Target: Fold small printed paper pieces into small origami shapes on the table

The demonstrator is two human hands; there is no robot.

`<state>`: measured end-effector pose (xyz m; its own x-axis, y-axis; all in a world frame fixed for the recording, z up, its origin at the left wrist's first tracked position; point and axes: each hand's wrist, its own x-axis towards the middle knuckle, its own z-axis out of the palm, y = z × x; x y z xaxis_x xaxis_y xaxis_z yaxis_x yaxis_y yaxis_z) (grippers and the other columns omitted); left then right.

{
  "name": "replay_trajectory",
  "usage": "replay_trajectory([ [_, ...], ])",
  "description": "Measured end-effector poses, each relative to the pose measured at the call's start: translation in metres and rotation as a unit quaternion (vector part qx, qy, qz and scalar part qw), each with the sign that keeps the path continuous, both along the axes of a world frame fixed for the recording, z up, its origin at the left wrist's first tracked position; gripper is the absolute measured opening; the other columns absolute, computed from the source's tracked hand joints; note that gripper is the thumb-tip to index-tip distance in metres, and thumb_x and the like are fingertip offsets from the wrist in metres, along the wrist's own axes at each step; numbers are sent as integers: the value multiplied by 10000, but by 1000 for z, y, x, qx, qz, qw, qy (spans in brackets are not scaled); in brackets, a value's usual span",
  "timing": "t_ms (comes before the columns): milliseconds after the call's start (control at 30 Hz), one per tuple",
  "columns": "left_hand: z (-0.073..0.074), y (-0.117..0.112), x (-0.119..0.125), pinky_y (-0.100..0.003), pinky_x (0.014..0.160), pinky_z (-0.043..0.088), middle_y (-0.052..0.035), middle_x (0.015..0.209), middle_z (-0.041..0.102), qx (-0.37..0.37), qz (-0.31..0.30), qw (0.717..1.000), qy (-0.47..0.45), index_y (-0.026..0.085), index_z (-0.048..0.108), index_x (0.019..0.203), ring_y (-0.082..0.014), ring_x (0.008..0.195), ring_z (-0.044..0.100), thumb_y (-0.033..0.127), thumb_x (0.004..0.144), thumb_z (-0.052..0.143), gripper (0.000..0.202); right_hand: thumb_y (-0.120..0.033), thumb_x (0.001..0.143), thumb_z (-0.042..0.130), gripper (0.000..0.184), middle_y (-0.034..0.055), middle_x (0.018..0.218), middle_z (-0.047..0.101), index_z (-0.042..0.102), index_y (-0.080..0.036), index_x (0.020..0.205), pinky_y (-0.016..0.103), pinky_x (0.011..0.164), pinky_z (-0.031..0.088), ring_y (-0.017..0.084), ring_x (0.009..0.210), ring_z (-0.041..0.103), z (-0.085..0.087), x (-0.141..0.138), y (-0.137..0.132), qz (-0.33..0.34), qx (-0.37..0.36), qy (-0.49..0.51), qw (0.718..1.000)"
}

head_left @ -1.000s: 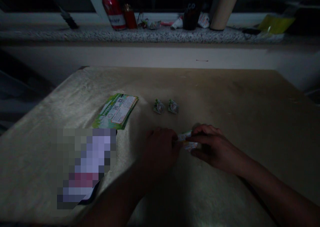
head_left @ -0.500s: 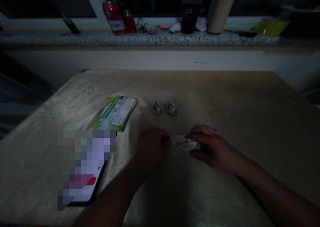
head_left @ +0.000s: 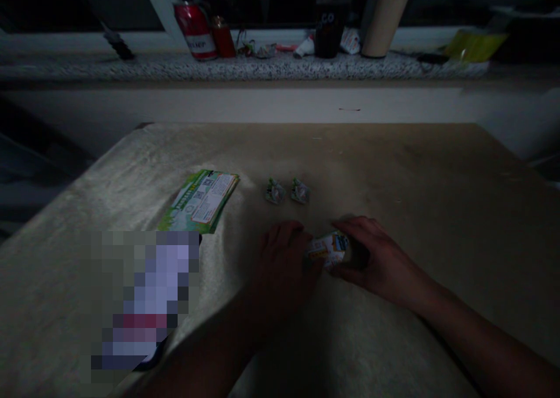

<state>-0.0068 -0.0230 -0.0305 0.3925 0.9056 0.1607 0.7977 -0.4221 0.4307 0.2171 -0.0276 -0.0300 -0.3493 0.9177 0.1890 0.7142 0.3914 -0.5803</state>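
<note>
A small folded printed paper [head_left: 327, 249], white with orange and blue patches, lies low over the table between my two hands. My left hand [head_left: 284, 258] closes on its left side, the thumb at the lower edge; part of the paper is hidden under those fingers. From the other side, my right hand [head_left: 378, 258] curves around the paper, index finger at the top edge and thumb at the bottom. Just beyond the hands sit two small folded paper pieces [head_left: 275, 192], green and grey, side by side.
To the left lies a stack of green printed leaflets [head_left: 205, 199], with a blurred phone [head_left: 151, 304] nearer me. On the granite windowsill [head_left: 271, 66] at the back stand a red can [head_left: 196, 33], a dark lidded cup [head_left: 330, 27] and a cardboard tube [head_left: 385, 21].
My left hand has moved right, over the paper's left side. The paper now shows a blue patch at its right end. My right hand has shifted only slightly.
</note>
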Motion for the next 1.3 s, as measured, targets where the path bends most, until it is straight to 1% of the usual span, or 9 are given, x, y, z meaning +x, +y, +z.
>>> replay_trajectory([
  [100, -2, 0, -1, -495, 1025, 433, -102, 1264, 606, 7, 5, 1000, -17, 193, 680, 1163, -308, 1173, 547, 319, 877, 756, 322, -322, 787, 840, 658, 126, 1312, 638, 580, -213, 1381, 509, 1031, 505, 322, 1217, 592, -3, 1, 1, -15, 11, -6, 1000],
  [233, -3, 0, -1, -483, 1016, 431, -82, 1226, 624, 10, -3, 999, -33, 212, 669, 1165, -296, 1149, 558, 325, 885, 760, 315, -298, 830, 797, 582, 133, 1315, 646, 592, -214, 1368, 526, 1024, 506, 326, 1220, 593, -5, 2, 2, -15, 16, -6, 1000],
  [433, -2, 2, 0, -464, 995, 435, -64, 1152, 653, -4, -10, 999, -53, 197, 662, 1064, -283, 1113, 576, 264, 855, 793, 255, -277, 849, 779, 427, 106, 1257, 679, 671, -251, 1261, 526, 1001, 511, 322, 1182, 621, -5, 5, 2, -1, 26, -10, 1000],
  [733, -4, 3, 0, -465, 978, 432, -66, 1131, 650, 1, -14, 998, -58, 192, 654, 1014, -284, 1095, 572, 265, 851, 801, 231, -242, 847, 790, 269, 84, 1193, 672, 692, -253, 1098, 496, 966, 509, 296, 1132, 620, -2, 5, 4, 13, 25, 5, 1000],
  [867, -3, 2, 0, -456, 995, 428, -68, 1150, 644, 0, -19, 998, -62, 193, 666, 997, -280, 1120, 568, 270, 873, 781, 185, -239, 845, 793, 246, 84, 1201, 668, 689, -256, 1068, 500, 957, 504, 298, 1132, 614, -4, 6, 4, 14, 27, 2, 1000],
  [1067, -3, 2, 0, -457, 997, 427, -65, 1148, 644, -6, -22, 997, -69, 199, 682, 933, -274, 1111, 572, 259, 876, 776, 125, -240, 840, 798, 226, 75, 1191, 671, 690, -263, 1037, 496, 947, 501, 300, 1134, 615, -5, 6, 4, 16, 27, -2, 999],
  [1167, -4, 2, 0, -448, 987, 431, -61, 1145, 640, -3, -22, 997, -73, 197, 677, 930, -268, 1103, 569, 252, 874, 779, 128, -256, 853, 791, 218, 79, 1182, 672, 686, -259, 1045, 495, 950, 498, 298, 1139, 613, -4, 6, 3, 20, 29, 2, 999],
  [1300, -4, 1, 1, -454, 981, 433, -67, 1138, 647, 0, -24, 998, -65, 190, 657, 974, -275, 1096, 567, 262, 878, 776, 170, -260, 860, 785, 213, 84, 1196, 673, 688, -260, 1049, 496, 950, 497, 298, 1138, 613, -5, 6, 3, 18, 29, -2, 999],
])
